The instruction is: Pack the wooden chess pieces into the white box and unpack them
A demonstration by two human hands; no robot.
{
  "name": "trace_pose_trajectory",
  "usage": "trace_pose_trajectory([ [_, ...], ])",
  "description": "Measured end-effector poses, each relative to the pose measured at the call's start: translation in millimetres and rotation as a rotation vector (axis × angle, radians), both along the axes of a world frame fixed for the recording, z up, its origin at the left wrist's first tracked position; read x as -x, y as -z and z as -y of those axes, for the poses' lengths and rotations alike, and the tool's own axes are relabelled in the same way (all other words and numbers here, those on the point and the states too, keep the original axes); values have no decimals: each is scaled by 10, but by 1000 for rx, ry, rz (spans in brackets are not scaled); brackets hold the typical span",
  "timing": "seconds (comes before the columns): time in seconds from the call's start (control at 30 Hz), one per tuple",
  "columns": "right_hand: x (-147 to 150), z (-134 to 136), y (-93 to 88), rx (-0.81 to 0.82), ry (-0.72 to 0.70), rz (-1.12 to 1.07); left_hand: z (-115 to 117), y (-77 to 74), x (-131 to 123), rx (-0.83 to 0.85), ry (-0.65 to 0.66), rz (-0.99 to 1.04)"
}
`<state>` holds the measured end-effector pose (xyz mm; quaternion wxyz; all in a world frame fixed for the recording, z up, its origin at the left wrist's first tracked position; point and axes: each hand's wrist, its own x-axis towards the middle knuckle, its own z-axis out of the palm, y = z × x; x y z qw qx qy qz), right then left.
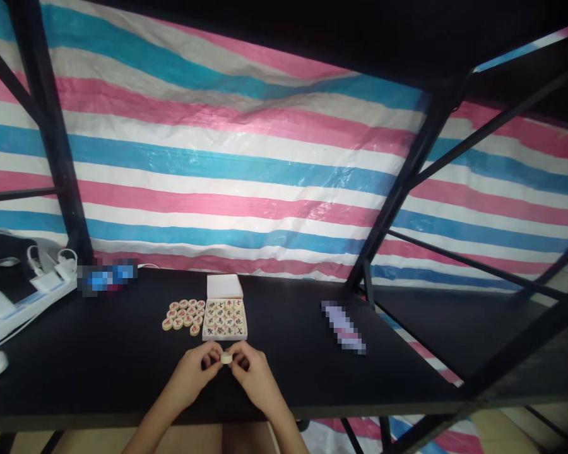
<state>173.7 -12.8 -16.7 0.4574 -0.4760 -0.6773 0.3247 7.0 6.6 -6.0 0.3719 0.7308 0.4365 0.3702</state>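
Note:
Between the fingertips of my left hand and my right hand is a round, pale xiangqi piece, held just in front of the box. Both hands are closed in a pinch on its sides. Right beyond them lies a white box with its lid folded back; rows of round pieces with black characters, and a few red ones, fill it. To the left of the box, loose xiangqi pieces with red characters lie face up in a cluster on the black desk.
A blurred lilac object lies to the right, and a blurred blue packet at the back left. On the left a white power strip carries plugs and cables. Black frame posts and a striped tarp enclose the desk.

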Motion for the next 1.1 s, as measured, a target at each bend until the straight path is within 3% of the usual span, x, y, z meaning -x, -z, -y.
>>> trace_pose_trajectory([
  [0.27,-4,-11,15,-34,21,27,46,-33,-14,-119,-28,13],
  [0.43,-18,-35,44,-29,51,4,58,-56,32,-315,-114,-108],
  [0.57,-17,-37,75,-47,68,18,-260,-167,72,-350,-221,-267],
  [0.67,-11,-22,69,-61,73,33,-620,-324,39,-255,-187,-419],
  [0.77,-13,-9,49,-69,68,44,-906,-431,-50,-331,-217,-649],
  [0.9,-19,-1,38,-76,75,70,-1102,-406,-146,-347,-211,-746],
  [1.1,-24,4,30,-75,66,78,-1196,-291,-131,-381,-233,-860],
])
